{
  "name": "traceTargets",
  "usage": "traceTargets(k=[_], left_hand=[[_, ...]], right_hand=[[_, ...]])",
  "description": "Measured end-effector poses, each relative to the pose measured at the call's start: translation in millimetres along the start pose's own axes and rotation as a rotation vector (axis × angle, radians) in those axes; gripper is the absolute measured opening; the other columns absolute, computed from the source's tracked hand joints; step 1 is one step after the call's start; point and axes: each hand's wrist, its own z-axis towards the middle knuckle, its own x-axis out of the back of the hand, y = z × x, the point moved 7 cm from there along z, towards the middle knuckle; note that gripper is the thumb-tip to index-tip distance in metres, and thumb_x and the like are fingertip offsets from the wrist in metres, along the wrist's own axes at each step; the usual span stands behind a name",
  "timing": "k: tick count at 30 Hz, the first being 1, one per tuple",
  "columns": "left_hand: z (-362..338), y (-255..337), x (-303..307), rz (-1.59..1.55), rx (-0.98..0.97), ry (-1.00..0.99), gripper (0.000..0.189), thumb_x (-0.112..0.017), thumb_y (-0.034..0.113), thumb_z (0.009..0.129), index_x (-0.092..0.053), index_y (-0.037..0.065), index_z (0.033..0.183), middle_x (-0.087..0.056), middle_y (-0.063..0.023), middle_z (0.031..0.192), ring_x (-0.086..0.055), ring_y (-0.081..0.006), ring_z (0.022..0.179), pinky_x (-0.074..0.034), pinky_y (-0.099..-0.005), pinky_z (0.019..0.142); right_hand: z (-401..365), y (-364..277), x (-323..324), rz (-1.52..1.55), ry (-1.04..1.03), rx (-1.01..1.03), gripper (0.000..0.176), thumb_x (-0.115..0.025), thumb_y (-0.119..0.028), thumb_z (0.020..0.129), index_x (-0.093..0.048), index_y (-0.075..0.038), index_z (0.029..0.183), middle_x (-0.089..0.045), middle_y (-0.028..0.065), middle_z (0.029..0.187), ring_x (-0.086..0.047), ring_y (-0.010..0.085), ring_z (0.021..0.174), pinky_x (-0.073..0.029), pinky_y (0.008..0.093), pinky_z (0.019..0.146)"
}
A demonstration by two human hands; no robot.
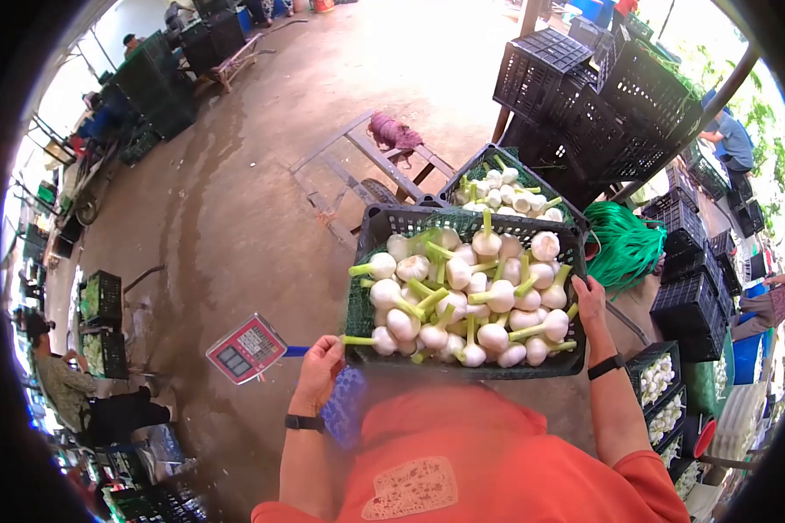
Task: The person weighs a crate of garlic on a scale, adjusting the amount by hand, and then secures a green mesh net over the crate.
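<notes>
A black plastic crate [519,372] full of white garlic bulbs [500,296] with cut green stems is right in front of me. Green mesh netting [358,301] lines its left side. My left hand [323,364] is closed at the crate's near left corner, close to a stem end. On the opposite side my right hand [591,305] grips the right rim, its fingers over the edge. A second crate of garlic [506,190] stands just beyond, also lined with netting.
A digital scale display [246,349] is to the left. A metal-framed cart [366,161] carries purple cord [394,131]. Green strapping [624,244] hangs at the right, near stacked black crates [597,96]. A person [70,383] sits at the far left; another person [733,139] is at the right.
</notes>
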Motion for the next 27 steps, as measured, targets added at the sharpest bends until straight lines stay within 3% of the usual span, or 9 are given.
traceTargets(k=[6, 9, 10, 12, 16, 18, 19, 23, 27], left_hand=[[-16, -2, 20, 0.337, -0.396, 0.333, 0.010, -0.051, 0.018, 0.096, -0.046, 0.009, 0.093, -0.051, -0.0005, 0.068, -0.047, -0.0045, 0.053, -0.039, -0.0182, 0.045], [-34, 0, 15, 0.258, -0.374, 0.432, 0.010, -0.050, 0.015, 0.095, -0.046, 0.008, 0.091, -0.049, -0.0021, 0.065, -0.048, -0.0077, 0.052, -0.040, -0.0213, 0.045], [-43, 25, -6, 0.262, -0.391, 0.428, 0.010, -0.050, 0.015, 0.095, -0.046, 0.008, 0.091, -0.049, -0.0021, 0.065, -0.048, -0.0077, 0.052, -0.040, -0.0213, 0.045], [-77, 107, -76, 1.070, -0.830, 0.499, 0.011, -0.051, 0.013, 0.094, -0.047, 0.005, 0.089, -0.053, -0.0056, 0.067, -0.053, -0.0127, 0.053, -0.042, -0.0252, 0.047], [-74, 148, -144, 1.034, -0.701, 0.460, 0.007, -0.050, 0.012, 0.094, -0.052, 0.005, 0.092, -0.058, -0.0061, 0.072, -0.054, -0.0110, 0.058, -0.044, -0.0249, 0.052], [-92, 165, -169, 1.037, -1.154, 0.562, 0.006, -0.052, 0.009, 0.092, -0.056, 0.006, 0.096, -0.061, -0.0056, 0.075, -0.059, -0.0135, 0.068, -0.047, -0.0271, 0.059], [-92, 160, -176, 1.049, -1.150, 0.552, 0.006, -0.052, 0.009, 0.092, -0.056, 0.006, 0.096, -0.061, -0.0056, 0.075, -0.059, -0.0135, 0.068, -0.047, -0.0271, 0.059], [-46, 80, -204, 1.373, -0.766, -0.040, 0.008, -0.060, 0.011, 0.082, -0.064, 0.011, 0.088, -0.066, -0.0101, 0.085, -0.065, -0.0258, 0.077, -0.051, -0.0391, 0.068], [1, 49, -168, 1.983, -0.584, -0.002, 0.013, -0.061, 0.011, 0.079, -0.067, 0.011, 0.090, -0.066, -0.0101, 0.090, -0.064, -0.0263, 0.085, -0.052, -0.0403, 0.073]], right_hand=[[9, 15, -4, 0.000, 0.033, 0.054, 0.037, -0.060, -0.033, 0.081, -0.061, 0.003, 0.088, -0.062, 0.0121, 0.078, -0.057, 0.0209, 0.073, -0.044, 0.0343, 0.069], [3, 0, -4, 0.078, 0.012, 0.048, 0.035, -0.060, -0.033, 0.081, -0.061, 0.002, 0.086, -0.061, 0.0103, 0.074, -0.057, 0.0194, 0.068, -0.044, 0.0338, 0.065], [-2, -6, -4, 0.111, 0.019, 0.037, 0.032, -0.061, -0.031, 0.081, -0.060, 0.001, 0.082, -0.057, 0.0052, 0.070, -0.051, 0.0145, 0.065, -0.041, 0.0314, 0.061], [0, -3, -4, 0.151, 0.015, 0.033, 0.030, -0.062, -0.029, 0.082, -0.058, 0.000, 0.077, -0.053, 0.0004, 0.066, -0.046, 0.0096, 0.061, -0.038, 0.0288, 0.056], [4, 7, -9, 0.231, -0.014, -0.028, 0.032, -0.062, -0.031, 0.080, -0.061, 0.001, 0.084, -0.059, 0.0071, 0.066, -0.056, 0.0157, 0.060, -0.044, 0.0322, 0.060], [-1, 2, -8, 0.225, -0.014, -0.023, 0.032, -0.062, -0.031, 0.080, -0.061, 0.001, 0.084, -0.059, 0.0066, 0.066, -0.056, 0.0146, 0.060, -0.044, 0.0317, 0.060], [-2, 2, -7, 0.230, -0.013, -0.037, 0.032, -0.062, -0.031, 0.080, -0.061, 0.001, 0.084, -0.059, 0.0066, 0.066, -0.056, 0.0146, 0.060, -0.044, 0.0317, 0.060], [-1, 3, -9, 0.255, -0.030, -0.031, 0.031, -0.061, -0.030, 0.081, -0.059, 0.001, 0.080, -0.058, 0.0067, 0.066, -0.055, 0.0153, 0.060, -0.044, 0.0317, 0.059], [-4, 0, -7, 0.252, -0.020, -0.078, 0.031, -0.061, -0.030, 0.080, -0.059, 0.001, 0.081, -0.060, 0.0091, 0.068, -0.057, 0.0176, 0.062, -0.044, 0.0332, 0.061]])
